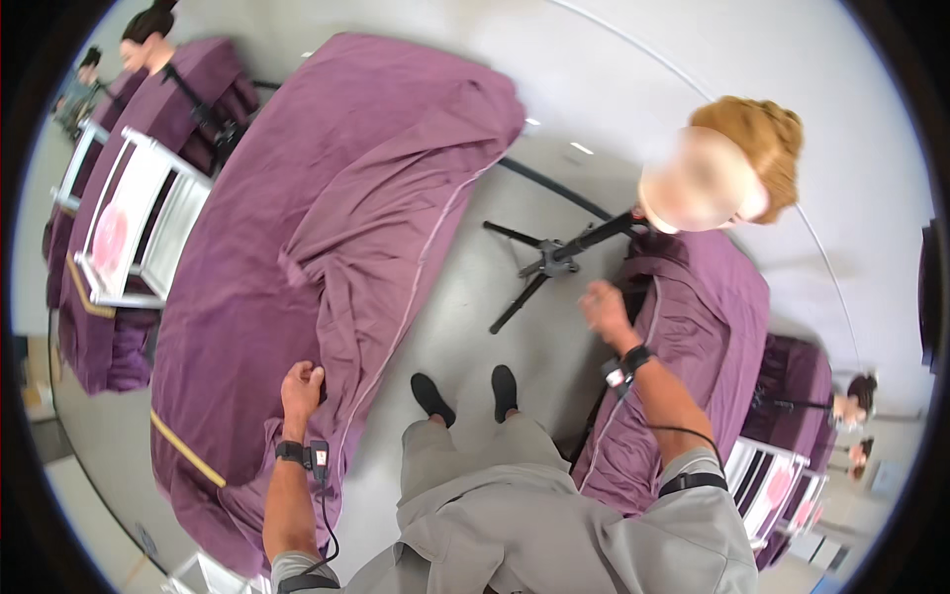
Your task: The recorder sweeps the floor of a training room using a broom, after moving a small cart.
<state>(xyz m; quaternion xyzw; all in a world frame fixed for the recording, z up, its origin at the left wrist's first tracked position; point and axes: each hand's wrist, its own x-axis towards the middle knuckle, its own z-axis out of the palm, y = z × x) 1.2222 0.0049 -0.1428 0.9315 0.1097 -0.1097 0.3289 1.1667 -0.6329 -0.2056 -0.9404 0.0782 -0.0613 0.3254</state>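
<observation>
My left hand (301,388) is closed on the edge of a purple bed cover (327,198) that lies rumpled over a long bed at the left. My right hand (604,307) hovers with fingers loosely apart beside a second purple-covered bed (693,327) at the right, holding nothing. A mannequin head with ginger hair (722,168) stands on a black tripod (554,259) between the two beds. Both wrists carry black bands with small devices and cables.
My two black shoes (465,394) stand on the pale floor between the beds. White bedside racks (139,218) sit at the left, with more purple beds and mannequin heads (148,40) behind. Further beds and racks (782,475) are at the right.
</observation>
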